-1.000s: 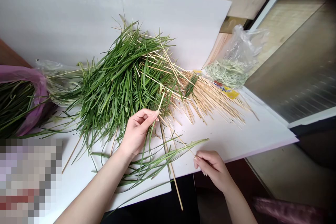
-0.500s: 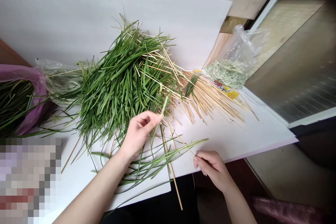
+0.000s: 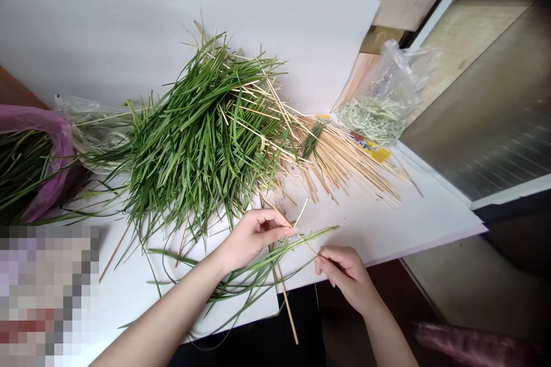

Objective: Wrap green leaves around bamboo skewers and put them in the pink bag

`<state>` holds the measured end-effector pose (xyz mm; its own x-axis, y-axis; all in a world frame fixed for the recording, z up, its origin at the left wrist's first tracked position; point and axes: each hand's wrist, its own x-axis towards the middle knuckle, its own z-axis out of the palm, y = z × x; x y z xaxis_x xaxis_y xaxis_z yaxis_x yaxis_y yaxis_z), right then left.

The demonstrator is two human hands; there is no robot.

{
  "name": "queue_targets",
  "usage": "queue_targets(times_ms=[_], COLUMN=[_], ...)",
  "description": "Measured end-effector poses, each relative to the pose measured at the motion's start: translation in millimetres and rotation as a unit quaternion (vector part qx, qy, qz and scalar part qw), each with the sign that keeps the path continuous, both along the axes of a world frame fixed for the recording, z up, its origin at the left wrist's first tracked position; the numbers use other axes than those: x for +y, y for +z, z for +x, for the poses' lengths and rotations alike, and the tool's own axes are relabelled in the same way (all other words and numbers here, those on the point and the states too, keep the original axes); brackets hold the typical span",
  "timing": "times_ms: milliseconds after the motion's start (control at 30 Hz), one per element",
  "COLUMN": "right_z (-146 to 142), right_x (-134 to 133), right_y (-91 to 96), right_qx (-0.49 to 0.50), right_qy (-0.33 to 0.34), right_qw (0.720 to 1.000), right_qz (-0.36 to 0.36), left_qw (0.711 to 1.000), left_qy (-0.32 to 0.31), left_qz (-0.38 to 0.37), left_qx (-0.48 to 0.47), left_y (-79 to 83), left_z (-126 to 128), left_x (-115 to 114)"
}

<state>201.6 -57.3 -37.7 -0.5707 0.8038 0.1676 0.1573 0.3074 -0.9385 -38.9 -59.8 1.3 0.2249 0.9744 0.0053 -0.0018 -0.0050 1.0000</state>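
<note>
Your left hand (image 3: 253, 235) has come down off the chive pile (image 3: 202, 132), pinching one stalk (image 3: 302, 210); it now sits just beside the skewer (image 3: 312, 248) pinched in your right hand (image 3: 344, 275).

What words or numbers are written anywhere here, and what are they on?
Yellow wrapper under the bamboo skewers: some coloured print, too small and blurred to read.
No other writing shows, neither on the clear bag nor around the chives.
</note>
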Motion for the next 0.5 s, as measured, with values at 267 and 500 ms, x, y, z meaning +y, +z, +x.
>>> queue_targets(times_ms=[267, 500], right_z=[8.5, 12.6], right_x=[2.7, 3.9], right_y=[-14.9, -20.5], right_qx=[0.081, 0.176], right_qy=[-0.016, 0.005], right_qw=[0.994, 0.981], right_qz=[-0.070, -0.080], left_qw=[0.997, 0.980], left_qy=[0.067, 0.029], left_qz=[0.015, 0.102], left_qx=[-0.017, 0.169], left_y=[13.5, -0.3], left_z=[-8.4, -7.7], left_x=[4.4, 4.3])
